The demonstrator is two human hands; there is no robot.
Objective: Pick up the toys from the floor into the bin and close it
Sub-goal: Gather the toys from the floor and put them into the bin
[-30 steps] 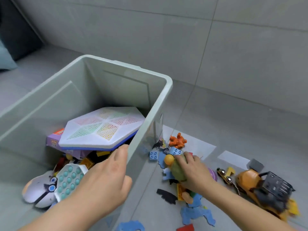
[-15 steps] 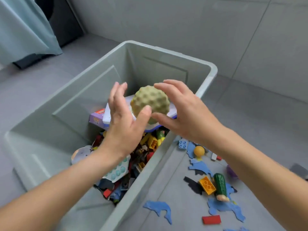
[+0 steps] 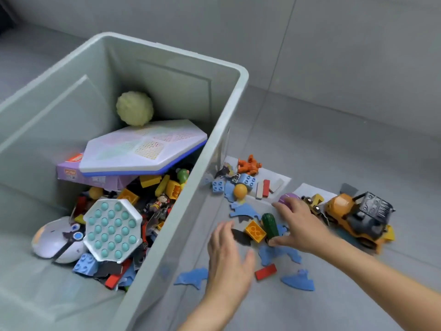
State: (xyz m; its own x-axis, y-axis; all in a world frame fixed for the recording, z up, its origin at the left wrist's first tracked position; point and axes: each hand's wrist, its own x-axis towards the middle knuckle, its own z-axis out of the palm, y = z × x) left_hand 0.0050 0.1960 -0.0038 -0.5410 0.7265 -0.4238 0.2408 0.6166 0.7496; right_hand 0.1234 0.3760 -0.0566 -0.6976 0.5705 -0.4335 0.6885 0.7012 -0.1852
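Grey floor tiles (image 3: 334, 139) run to a grey wall (image 3: 346, 32). The open pale-green bin (image 3: 238, 96) stands left, heaped with toys (image 3: 152, 199), one bumpy ball (image 3: 134, 108) at its back. Beside it lie two blue bricks (image 3: 248, 180), one orange truck (image 3: 358, 216) and one green cylinder (image 3: 269, 225). My left hand (image 3: 229, 259) hovers spread and empty; my right hand (image 3: 303, 225), splayed and gripping nothing, flanks the cylinder.

Mostly plastic before you, on smooth tile.
Your bin (image 3: 236, 120) is smooth, faintly sheened plastic; the ball (image 3: 134, 108) at its 12 o'clock is knobbly, the purple box (image 3: 71, 174) looks cardboard, and the blue cut-outs (image 3: 245, 210) on the floor (image 3: 334, 144) at 3 o'clock look matt.
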